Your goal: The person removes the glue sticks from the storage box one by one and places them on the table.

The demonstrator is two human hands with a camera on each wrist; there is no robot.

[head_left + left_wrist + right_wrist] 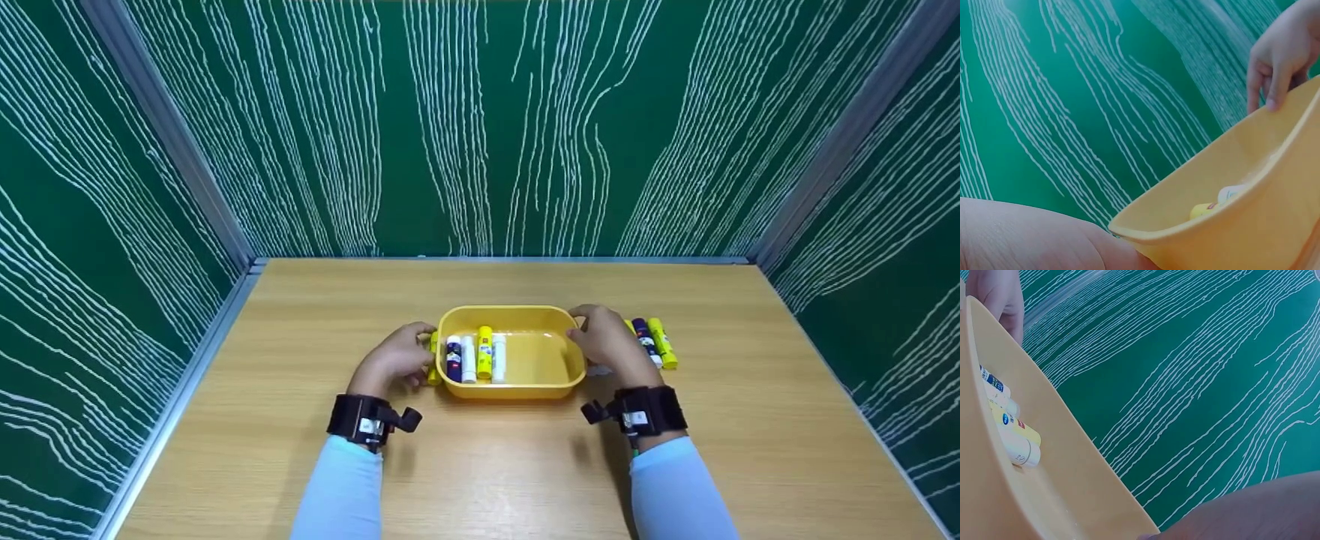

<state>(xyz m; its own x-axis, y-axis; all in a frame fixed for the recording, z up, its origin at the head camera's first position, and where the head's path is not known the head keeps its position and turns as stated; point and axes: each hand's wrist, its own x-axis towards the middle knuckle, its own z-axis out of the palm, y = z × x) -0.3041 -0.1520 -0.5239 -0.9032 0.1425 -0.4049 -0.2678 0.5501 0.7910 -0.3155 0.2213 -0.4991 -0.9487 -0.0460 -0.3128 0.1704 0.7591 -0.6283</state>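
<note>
A yellow plastic container (517,391) sits on the table between the two hands. Inside it, toward its left end, several glue sticks lie side by side: a dark blue one (454,360), a yellow one (484,352) and white ones (499,360). At the container's left end, my left hand (396,354) grips the rim, its fingertips partly hidden. My right hand (609,341) holds the right end, thumb at the rim and fingers outside, as the left wrist view also shows. Just beside the left hand, a yellow glue stick (433,364) shows outside the container.
Right of the right hand lie more glue sticks, a dark blue one (645,339) and a yellow one (663,345) among them, partly covered by that hand. The wooden table (495,472) meets green, white-lined panels (510,150) at the back and sides.
</note>
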